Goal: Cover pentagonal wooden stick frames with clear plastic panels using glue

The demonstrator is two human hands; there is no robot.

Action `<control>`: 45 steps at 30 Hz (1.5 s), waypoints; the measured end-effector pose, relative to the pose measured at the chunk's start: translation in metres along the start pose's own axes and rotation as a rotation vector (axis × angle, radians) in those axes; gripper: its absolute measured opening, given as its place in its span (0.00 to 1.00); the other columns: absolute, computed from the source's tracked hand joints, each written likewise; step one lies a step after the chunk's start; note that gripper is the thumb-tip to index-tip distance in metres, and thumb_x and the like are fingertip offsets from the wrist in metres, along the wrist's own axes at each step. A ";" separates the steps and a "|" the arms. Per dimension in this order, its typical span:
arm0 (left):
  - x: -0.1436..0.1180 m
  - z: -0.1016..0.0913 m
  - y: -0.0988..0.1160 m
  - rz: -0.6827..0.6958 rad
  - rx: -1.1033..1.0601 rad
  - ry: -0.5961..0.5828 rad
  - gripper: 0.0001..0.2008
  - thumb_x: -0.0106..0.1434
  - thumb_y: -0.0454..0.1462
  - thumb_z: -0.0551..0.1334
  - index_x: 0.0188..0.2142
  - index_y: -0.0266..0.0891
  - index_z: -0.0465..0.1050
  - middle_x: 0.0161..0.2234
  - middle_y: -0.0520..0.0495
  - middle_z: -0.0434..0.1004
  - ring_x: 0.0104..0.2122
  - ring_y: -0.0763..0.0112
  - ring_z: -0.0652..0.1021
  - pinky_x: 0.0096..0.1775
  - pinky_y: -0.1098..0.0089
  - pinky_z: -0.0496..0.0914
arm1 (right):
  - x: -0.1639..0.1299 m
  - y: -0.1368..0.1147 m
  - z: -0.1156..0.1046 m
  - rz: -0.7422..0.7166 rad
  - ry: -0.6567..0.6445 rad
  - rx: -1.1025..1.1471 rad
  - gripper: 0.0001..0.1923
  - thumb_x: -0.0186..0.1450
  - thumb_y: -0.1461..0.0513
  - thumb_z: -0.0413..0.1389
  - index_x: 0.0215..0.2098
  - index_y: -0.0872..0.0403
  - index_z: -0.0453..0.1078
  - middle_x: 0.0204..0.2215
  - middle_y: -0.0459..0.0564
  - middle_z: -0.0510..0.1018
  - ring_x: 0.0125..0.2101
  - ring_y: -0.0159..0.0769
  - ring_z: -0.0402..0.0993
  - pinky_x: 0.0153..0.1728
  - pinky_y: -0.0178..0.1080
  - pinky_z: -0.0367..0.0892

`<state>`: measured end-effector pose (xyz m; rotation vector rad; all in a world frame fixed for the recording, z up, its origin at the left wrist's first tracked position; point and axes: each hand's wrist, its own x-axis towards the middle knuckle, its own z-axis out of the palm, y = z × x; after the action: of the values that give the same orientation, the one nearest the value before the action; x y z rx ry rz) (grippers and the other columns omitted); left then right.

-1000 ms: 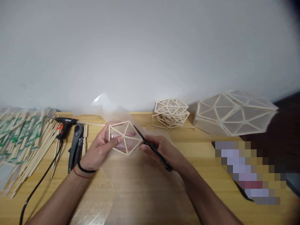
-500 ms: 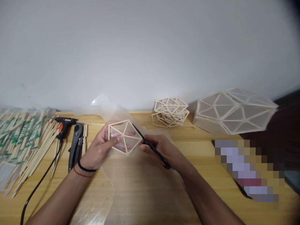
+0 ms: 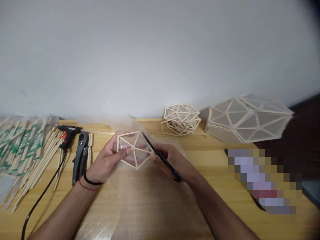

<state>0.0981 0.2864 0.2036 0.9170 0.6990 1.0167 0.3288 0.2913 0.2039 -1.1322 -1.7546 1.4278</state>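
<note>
My left hand [image 3: 110,156] grips a pentagonal frame [image 3: 137,164] of thin wooden sticks, thumb on its face near the hub and fingers behind. Translucent sheeting backs the frame, and the fingers show through it. In my right hand [image 3: 172,160] is a pair of black scissors [image 3: 166,163], the blades running along the frame's upper right edge. The blades look nearly closed against that edge. Under both hands a large translucent sheet [image 3: 155,206] lies over the wooden table.
To the left are wrapped chopsticks [image 3: 22,143], loose sticks [image 3: 41,163], a glue gun [image 3: 68,133] with its cord and a grey-handled cutter [image 3: 80,156]. Stacked stick frames [image 3: 181,120] and a covered polyhedral structure [image 3: 247,118] stand at the back. A pixelated flat object [image 3: 260,183] lies right.
The frame has shifted slightly right and down with my left hand. The sheet's raised corner behind it has dropped, and the scissor blades lie closer along the edge.
</note>
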 end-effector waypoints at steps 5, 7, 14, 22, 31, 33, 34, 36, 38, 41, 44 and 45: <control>0.000 -0.001 -0.001 0.018 0.028 -0.010 0.21 0.66 0.34 0.71 0.56 0.42 0.70 0.42 0.44 0.87 0.42 0.60 0.87 0.39 0.69 0.82 | 0.001 0.002 0.001 -0.031 0.027 -0.026 0.26 0.65 0.41 0.61 0.28 0.55 0.72 0.24 0.44 0.66 0.25 0.31 0.57 0.25 0.35 0.52; 0.000 -0.001 -0.001 0.019 0.039 -0.012 0.20 0.66 0.34 0.70 0.56 0.42 0.70 0.42 0.44 0.87 0.42 0.60 0.87 0.39 0.69 0.82 | 0.001 0.002 0.001 -0.034 0.039 -0.044 0.25 0.65 0.42 0.61 0.28 0.55 0.74 0.24 0.45 0.67 0.26 0.31 0.58 0.25 0.34 0.53; 0.002 -0.001 -0.001 0.015 0.010 -0.016 0.20 0.66 0.33 0.71 0.55 0.43 0.70 0.42 0.44 0.87 0.44 0.57 0.87 0.41 0.67 0.82 | -0.001 0.000 0.001 0.026 0.055 -0.044 0.25 0.64 0.42 0.63 0.31 0.57 0.78 0.19 0.40 0.61 0.20 0.27 0.54 0.20 0.32 0.48; 0.000 0.000 -0.001 0.004 0.010 0.005 0.21 0.65 0.34 0.71 0.55 0.44 0.70 0.44 0.43 0.88 0.43 0.55 0.87 0.42 0.65 0.82 | -0.001 0.003 0.000 -0.016 0.039 -0.043 0.25 0.65 0.43 0.62 0.30 0.58 0.77 0.19 0.40 0.61 0.19 0.26 0.53 0.19 0.32 0.47; -0.002 -0.001 0.004 0.027 0.092 -0.036 0.23 0.66 0.34 0.71 0.59 0.41 0.71 0.48 0.41 0.86 0.44 0.58 0.86 0.45 0.66 0.80 | -0.004 0.005 0.005 -0.038 -0.024 0.081 0.35 0.66 0.37 0.59 0.46 0.61 0.80 0.19 0.38 0.59 0.20 0.27 0.53 0.20 0.33 0.49; -0.002 -0.001 0.004 0.029 0.117 -0.053 0.24 0.66 0.35 0.71 0.59 0.40 0.71 0.50 0.40 0.85 0.44 0.58 0.86 0.43 0.67 0.79 | -0.004 0.005 0.006 -0.043 -0.037 0.088 0.38 0.67 0.36 0.57 0.52 0.62 0.80 0.18 0.38 0.59 0.19 0.27 0.54 0.20 0.33 0.49; -0.002 -0.001 0.004 0.025 0.121 -0.061 0.24 0.66 0.35 0.71 0.59 0.40 0.71 0.50 0.40 0.85 0.43 0.58 0.86 0.41 0.67 0.79 | -0.004 0.005 0.006 -0.041 -0.038 0.088 0.39 0.67 0.36 0.56 0.53 0.62 0.79 0.18 0.38 0.59 0.19 0.27 0.53 0.20 0.33 0.49; -0.001 -0.001 0.004 0.018 0.128 -0.067 0.23 0.66 0.36 0.70 0.59 0.40 0.71 0.50 0.40 0.85 0.43 0.58 0.86 0.40 0.68 0.79 | -0.004 0.004 0.006 -0.039 -0.031 0.086 0.40 0.66 0.35 0.57 0.53 0.62 0.79 0.17 0.38 0.59 0.18 0.27 0.53 0.20 0.33 0.49; -0.001 -0.001 0.003 0.027 0.150 -0.051 0.22 0.66 0.36 0.70 0.58 0.41 0.71 0.50 0.40 0.85 0.44 0.58 0.85 0.41 0.68 0.79 | -0.003 0.003 0.006 -0.033 -0.020 0.077 0.39 0.66 0.36 0.57 0.52 0.61 0.80 0.16 0.38 0.59 0.17 0.27 0.53 0.19 0.33 0.49; 0.000 -0.002 0.001 0.041 0.176 -0.030 0.21 0.66 0.35 0.71 0.57 0.41 0.72 0.52 0.41 0.84 0.49 0.57 0.84 0.44 0.69 0.78 | -0.004 0.001 0.006 -0.029 0.003 0.031 0.34 0.67 0.37 0.57 0.45 0.59 0.81 0.16 0.39 0.62 0.17 0.28 0.55 0.19 0.33 0.50; 0.001 -0.003 -0.001 0.036 0.158 -0.031 0.20 0.66 0.35 0.70 0.57 0.40 0.72 0.52 0.40 0.83 0.51 0.56 0.83 0.44 0.69 0.77 | -0.003 0.000 0.007 -0.038 0.024 -0.025 0.30 0.68 0.39 0.57 0.31 0.57 0.78 0.16 0.40 0.63 0.17 0.28 0.57 0.18 0.33 0.50; 0.001 -0.003 -0.001 0.033 0.151 -0.032 0.20 0.66 0.35 0.70 0.57 0.40 0.72 0.52 0.40 0.84 0.50 0.56 0.83 0.44 0.68 0.77 | -0.003 0.000 0.007 -0.037 0.027 -0.035 0.29 0.68 0.39 0.58 0.29 0.56 0.76 0.15 0.41 0.64 0.17 0.28 0.57 0.18 0.33 0.50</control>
<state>0.0968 0.2882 0.2009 1.0763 0.7439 0.9859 0.3245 0.2854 0.2021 -1.1258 -1.7795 1.3587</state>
